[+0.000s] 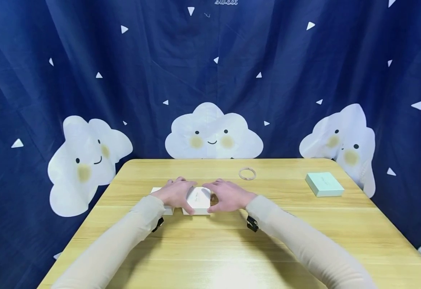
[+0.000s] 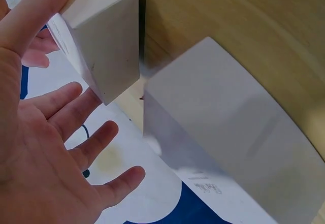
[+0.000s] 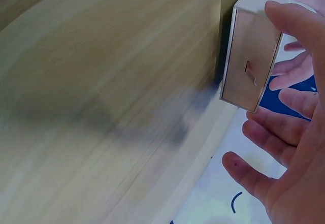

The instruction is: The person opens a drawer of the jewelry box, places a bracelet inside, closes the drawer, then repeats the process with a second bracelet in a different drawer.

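Observation:
A small white drawer box (image 1: pixel 198 197) with faint script on its lid sits between both hands. My left hand (image 1: pixel 175 193) holds its left end, thumb on the near edge and index finger at the far edge, the other fingers spread. My right hand (image 1: pixel 230 196) grips the opposite end the same way. In the right wrist view, that end shows a pinkish-brown drawer front (image 3: pixel 251 61) with a small ribbon tab, pushed in flush with the sleeve. A second white box (image 2: pixel 228 117) lies just left, partly hidden beneath my left hand in the head view.
Behind the right hand, a thin pinkish ring (image 1: pixel 247 179) lies on the wooden table (image 1: pixel 203 245). A mint-green box (image 1: pixel 324 184) rests near the table's right edge. A dark blue curtain (image 1: pixel 210 84) with cloud prints hangs along the back edge.

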